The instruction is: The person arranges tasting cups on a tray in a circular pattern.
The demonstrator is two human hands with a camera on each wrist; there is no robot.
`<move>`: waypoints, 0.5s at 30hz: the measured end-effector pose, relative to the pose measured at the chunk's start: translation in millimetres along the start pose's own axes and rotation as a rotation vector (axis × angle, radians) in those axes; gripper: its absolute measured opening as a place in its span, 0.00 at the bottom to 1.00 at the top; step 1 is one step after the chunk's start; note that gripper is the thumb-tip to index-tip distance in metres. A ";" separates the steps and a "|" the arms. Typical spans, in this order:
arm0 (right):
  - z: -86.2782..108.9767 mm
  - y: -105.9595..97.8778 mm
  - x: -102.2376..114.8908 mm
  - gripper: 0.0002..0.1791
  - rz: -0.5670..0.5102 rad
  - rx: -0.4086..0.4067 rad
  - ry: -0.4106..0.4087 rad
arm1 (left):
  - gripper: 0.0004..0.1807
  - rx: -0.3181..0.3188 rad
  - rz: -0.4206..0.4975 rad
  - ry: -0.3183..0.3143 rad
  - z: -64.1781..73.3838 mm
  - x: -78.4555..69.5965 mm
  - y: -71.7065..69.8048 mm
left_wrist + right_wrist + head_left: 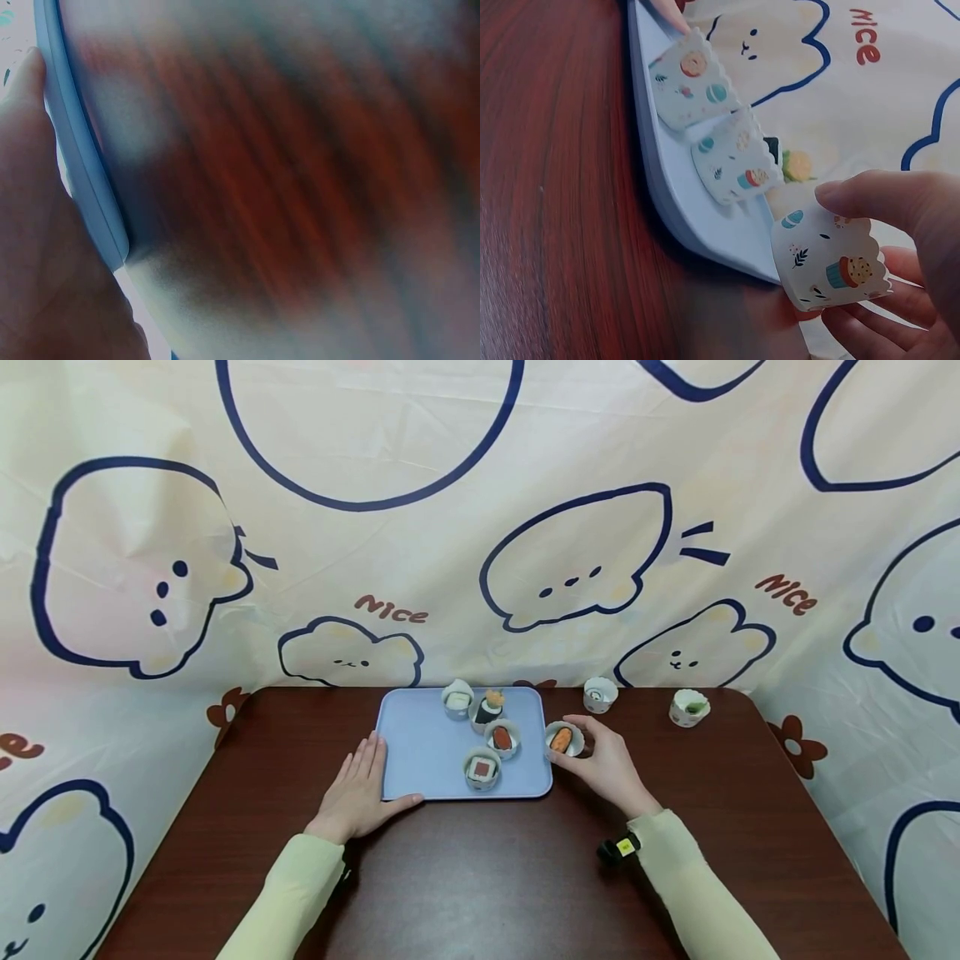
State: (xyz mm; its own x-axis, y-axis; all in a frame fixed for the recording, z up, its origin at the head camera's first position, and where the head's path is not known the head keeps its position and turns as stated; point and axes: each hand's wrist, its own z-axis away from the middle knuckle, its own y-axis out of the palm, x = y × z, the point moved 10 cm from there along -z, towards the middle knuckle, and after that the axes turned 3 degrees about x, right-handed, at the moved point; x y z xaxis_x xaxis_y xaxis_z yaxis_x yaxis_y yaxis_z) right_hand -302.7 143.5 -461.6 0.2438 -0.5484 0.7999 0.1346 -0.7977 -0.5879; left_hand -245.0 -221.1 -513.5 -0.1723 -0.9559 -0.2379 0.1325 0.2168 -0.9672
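My right hand (602,762) pinches a paper baking cup (810,259) between thumb and fingers, right at the tray's right edge. An orange-topped sushi piece (561,741) sits inside it. The cup is white with printed cupcakes and leaves. With fingers straight, my left hand (358,789) rests along the left edge of the light blue tray (420,743), thumb at its front edge. Several paper cups stand on the tray's right half. They hold a square piece (482,768), a red-topped piece (502,738), a dark-wrapped piece (489,708) and a pale piece (457,700).
To the right of the tray, near the table's back edge, stand a cup with a white swirled piece (597,695) and a cup with a green-topped piece (691,707). A cartoon-printed cloth (450,560) hangs behind the dark brown table (480,877).
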 end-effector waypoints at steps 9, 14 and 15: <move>0.8 10.6 17.7 0.33 0.000 0.024 -0.044 | 0.70 -0.007 0.014 0.009 -3.3 4.9 7.5; 1.1 16.9 28.2 0.34 -0.003 0.037 -0.077 | 0.69 -0.008 0.006 0.006 -3.3 6.7 9.6; 1.2 18.2 30.0 0.34 -0.004 0.040 -0.080 | 0.69 -0.009 0.006 0.008 -3.2 6.9 9.7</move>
State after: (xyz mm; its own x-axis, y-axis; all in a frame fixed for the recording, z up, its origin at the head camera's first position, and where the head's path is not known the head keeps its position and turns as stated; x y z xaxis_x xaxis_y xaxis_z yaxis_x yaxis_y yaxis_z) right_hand -291.8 112.8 -448.4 0.3192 -0.5222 0.7908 0.1737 -0.7881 -0.5905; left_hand -248.0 -225.0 -524.8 -0.1791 -0.9531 -0.2441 0.1243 0.2242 -0.9666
